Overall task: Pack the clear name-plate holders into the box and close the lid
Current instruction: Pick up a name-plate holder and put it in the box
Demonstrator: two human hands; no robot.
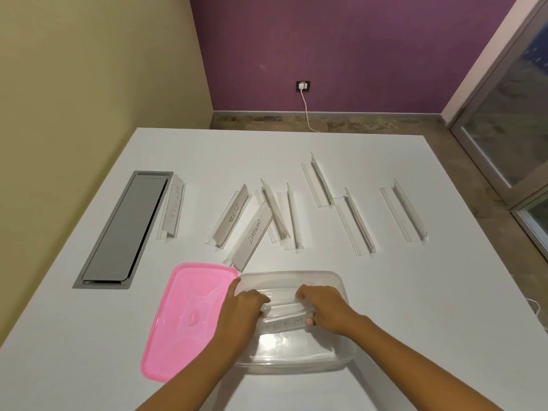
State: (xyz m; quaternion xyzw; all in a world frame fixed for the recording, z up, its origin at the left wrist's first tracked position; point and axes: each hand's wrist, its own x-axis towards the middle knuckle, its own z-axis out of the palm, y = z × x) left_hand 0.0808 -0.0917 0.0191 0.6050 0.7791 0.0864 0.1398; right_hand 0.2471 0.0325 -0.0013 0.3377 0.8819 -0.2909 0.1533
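Head view: both hands, left hand (241, 307) and right hand (323, 307), pinch a clear holder (284, 317) by its ends inside the box (345, 355) at six o'clock; it looks light, stiff, slippery, so end grips suit.

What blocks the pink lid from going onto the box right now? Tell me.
Both hands, left hand and right hand, reach into the open clear box, holding a name-plate holder there. The pink lid lies flat beside it, left.
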